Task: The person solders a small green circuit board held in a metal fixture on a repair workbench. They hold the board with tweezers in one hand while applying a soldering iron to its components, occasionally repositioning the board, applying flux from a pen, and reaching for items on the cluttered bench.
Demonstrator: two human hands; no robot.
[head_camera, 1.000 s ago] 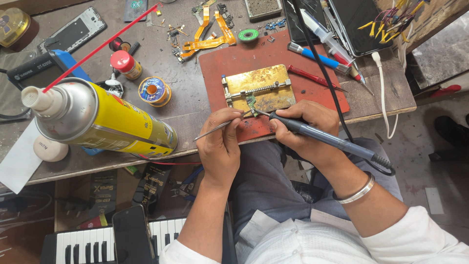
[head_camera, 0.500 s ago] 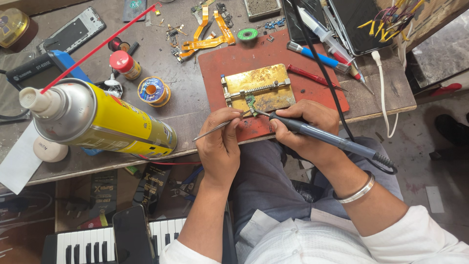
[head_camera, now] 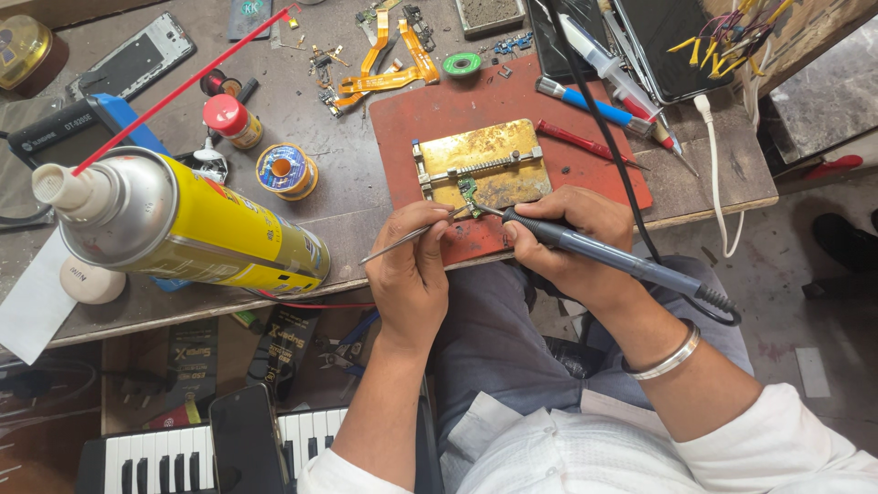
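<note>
A small green circuit board (head_camera: 469, 193) is clamped in a brass-coloured holder (head_camera: 494, 154) on a red mat (head_camera: 439, 108). My left hand (head_camera: 413, 274) pinches thin metal tweezers (head_camera: 402, 242), their tip touching the board from the left. My right hand (head_camera: 572, 242) grips a blue-grey soldering iron (head_camera: 604, 256), its tip at the same board from the right. The iron's black cable (head_camera: 594, 119) runs up across the mat.
A large yellow spray can (head_camera: 183, 224) with a red straw lies at the left. A solder spool (head_camera: 285, 171), red-capped bottle (head_camera: 233, 119), orange flex cables (head_camera: 389, 64), syringes (head_camera: 604, 64) and phones crowd the bench. A keyboard (head_camera: 165, 457) sits below.
Both hands stay at the board with only slight shifts of the tweezers and iron tip.
</note>
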